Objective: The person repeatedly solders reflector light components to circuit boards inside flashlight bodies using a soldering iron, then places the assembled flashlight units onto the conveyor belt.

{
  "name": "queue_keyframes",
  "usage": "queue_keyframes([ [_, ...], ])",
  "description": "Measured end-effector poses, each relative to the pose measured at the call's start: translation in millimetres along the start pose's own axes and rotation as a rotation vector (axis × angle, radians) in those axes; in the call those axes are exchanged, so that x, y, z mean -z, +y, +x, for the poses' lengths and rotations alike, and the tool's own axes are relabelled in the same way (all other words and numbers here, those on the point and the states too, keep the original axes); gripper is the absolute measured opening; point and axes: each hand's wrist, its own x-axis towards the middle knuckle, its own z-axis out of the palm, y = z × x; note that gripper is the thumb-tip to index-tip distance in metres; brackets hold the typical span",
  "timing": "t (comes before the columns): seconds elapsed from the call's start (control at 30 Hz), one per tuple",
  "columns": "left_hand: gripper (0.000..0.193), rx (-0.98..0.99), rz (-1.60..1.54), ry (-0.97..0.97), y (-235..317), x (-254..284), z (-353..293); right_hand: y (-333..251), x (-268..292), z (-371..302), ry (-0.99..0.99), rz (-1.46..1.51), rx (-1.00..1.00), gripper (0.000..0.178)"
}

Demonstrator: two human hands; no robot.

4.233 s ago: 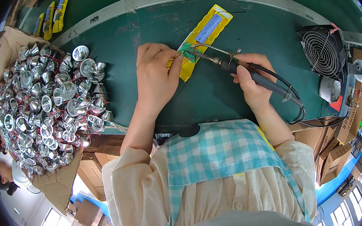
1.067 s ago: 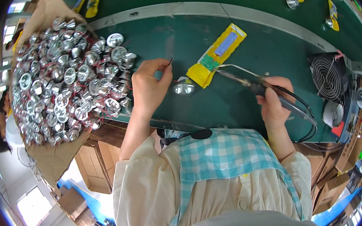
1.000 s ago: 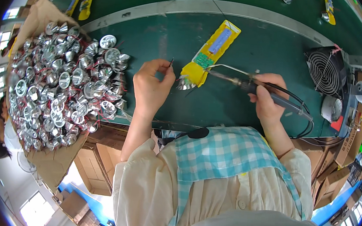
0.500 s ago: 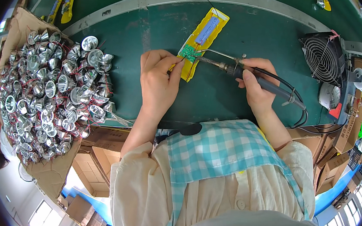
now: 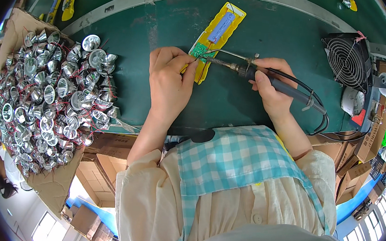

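Note:
A soldering iron [image 5: 277, 86] with a dark handle and a thin bent feed tube is gripped in my right hand [image 5: 273, 84]. Its metal tip meets the lower edge of a small green circuit board [image 5: 201, 50]. That board sits in a long yellow plastic housing [image 5: 236, 19], along with a blue cylindrical battery [image 5: 221, 28]. My left hand [image 5: 172, 74] is closed in a pinch at the board's lower left, close to the iron's tip. Whatever is between thumb and forefinger is too small to make out.
To the left, an open cardboard box [image 5: 59, 183] holds many silver reflector cups [image 5: 49, 95] with red wires. A black fan [image 5: 346, 61] and a white roll [image 5: 352, 101] stand at the right of the green table [image 5: 165, 20]. More yellow housings [image 5: 70, 1] lie at far left.
The iron's tip has shifted slightly left, nearer my left fingertips. The housing appears a little higher and further left in view; both hands keep their grips.

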Motion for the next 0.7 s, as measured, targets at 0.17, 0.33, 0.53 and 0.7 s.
queue_keyframes([
  [0.17, 0.006, -0.003, 0.013, -0.008, -2.0, -0.2, 0.0, 0.5, 0.4, -1.3, 0.014, -0.020, 0.035, 0.019],
  [0.33, 0.006, 0.001, 0.015, -0.009, 0.9, 0.1, 0.5, -0.6, 5.3, -0.1, 0.040, 0.067, 0.020, 0.018],
  [0.53, 0.006, 0.007, 0.033, -0.016, 1.7, 0.7, -0.2, -0.4, 3.0, 0.5, 0.046, 0.063, 0.026, 0.018],
  [0.7, 0.006, 0.094, -0.101, 0.036, 0.2, 1.9, -3.6, -0.5, 3.6, 0.7, 0.053, 0.056, 0.004, 0.017],
])
